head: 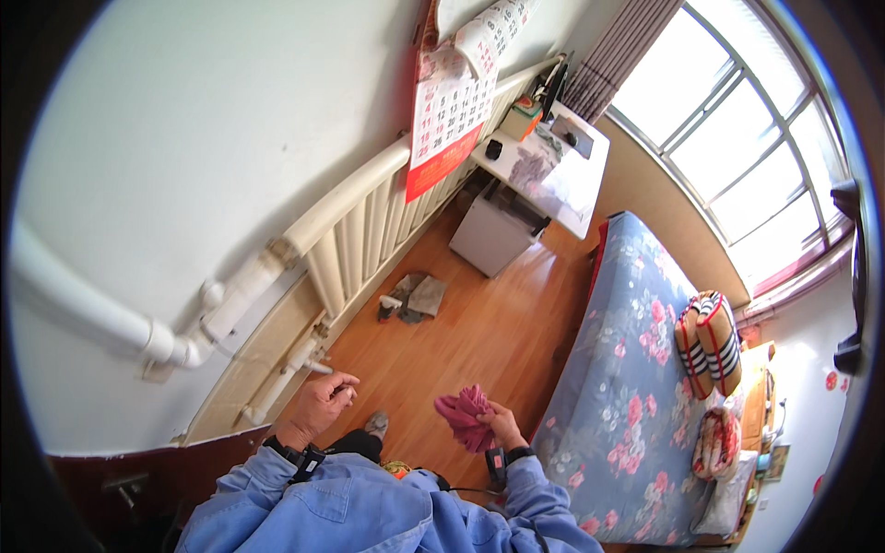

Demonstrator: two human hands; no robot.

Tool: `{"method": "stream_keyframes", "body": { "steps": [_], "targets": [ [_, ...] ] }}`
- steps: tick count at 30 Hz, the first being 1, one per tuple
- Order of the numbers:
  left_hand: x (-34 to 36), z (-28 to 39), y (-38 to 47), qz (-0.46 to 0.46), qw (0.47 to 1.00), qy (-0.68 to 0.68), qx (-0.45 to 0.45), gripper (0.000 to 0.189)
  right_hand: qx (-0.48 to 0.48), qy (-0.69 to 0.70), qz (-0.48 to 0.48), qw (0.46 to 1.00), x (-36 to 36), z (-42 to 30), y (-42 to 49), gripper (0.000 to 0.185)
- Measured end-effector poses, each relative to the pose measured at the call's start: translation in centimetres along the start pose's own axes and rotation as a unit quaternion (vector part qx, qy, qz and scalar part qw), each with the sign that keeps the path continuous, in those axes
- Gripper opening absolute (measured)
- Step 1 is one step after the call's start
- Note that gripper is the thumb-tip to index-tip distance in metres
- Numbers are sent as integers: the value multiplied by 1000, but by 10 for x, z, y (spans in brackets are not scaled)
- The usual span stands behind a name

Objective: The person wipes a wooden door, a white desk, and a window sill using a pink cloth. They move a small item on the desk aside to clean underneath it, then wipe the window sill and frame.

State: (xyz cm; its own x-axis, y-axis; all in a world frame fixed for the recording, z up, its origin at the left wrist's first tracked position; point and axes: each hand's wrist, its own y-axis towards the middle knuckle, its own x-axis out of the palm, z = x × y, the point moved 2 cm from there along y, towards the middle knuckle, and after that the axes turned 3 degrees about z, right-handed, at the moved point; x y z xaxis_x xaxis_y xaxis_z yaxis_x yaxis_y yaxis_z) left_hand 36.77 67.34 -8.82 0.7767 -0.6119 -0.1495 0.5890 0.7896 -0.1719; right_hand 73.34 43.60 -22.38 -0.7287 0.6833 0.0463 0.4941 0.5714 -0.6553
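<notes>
A crumpled mauve-pink cloth [464, 418] is bunched in my right hand [505, 425], above the wooden floor between the radiator wall and the bed. My left hand [321, 408] is raised beside the white radiator pipe [297, 359], its fingers loosely curled and slightly apart. Nothing can be made out in it. From this angle the left hand overlaps the view of a valve handle [318, 367], and I cannot tell whether they touch. Both wrists wear dark bands below blue sleeves.
A cream radiator [366, 238] runs along the left wall under a hanging calendar [449, 114]. Grey rags [423, 296] lie on the floor ahead. A white desk [553, 186] stands beyond. On the right, a bed with a blue floral cover [622, 387] bears folded bedding [709, 345].
</notes>
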Motion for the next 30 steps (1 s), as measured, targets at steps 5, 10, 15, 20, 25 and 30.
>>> {"method": "stream_keyframes", "body": {
  "steps": [5,10,15,20,25,30],
  "targets": [
    [49,33,102,-59,997,21,37,20,-49,94,-27,994,-29,-101,45,44],
    [105,66,193,-111,993,37,18,22,-195,146,21,970,-62,-250,112,44],
    [157,85,270,-84,995,29,35,22,-252,179,14,951,-102,-407,207,42],
    [208,115,356,-39,998,46,16,23,-320,285,-155,890,-150,-528,325,52],
    [251,133,425,-44,997,63,18,24,-350,-222,234,879,-223,-530,447,77],
    [272,141,489,-42,996,76,6,24,-363,-373,226,824,-238,-498,499,73]
  ]
}}
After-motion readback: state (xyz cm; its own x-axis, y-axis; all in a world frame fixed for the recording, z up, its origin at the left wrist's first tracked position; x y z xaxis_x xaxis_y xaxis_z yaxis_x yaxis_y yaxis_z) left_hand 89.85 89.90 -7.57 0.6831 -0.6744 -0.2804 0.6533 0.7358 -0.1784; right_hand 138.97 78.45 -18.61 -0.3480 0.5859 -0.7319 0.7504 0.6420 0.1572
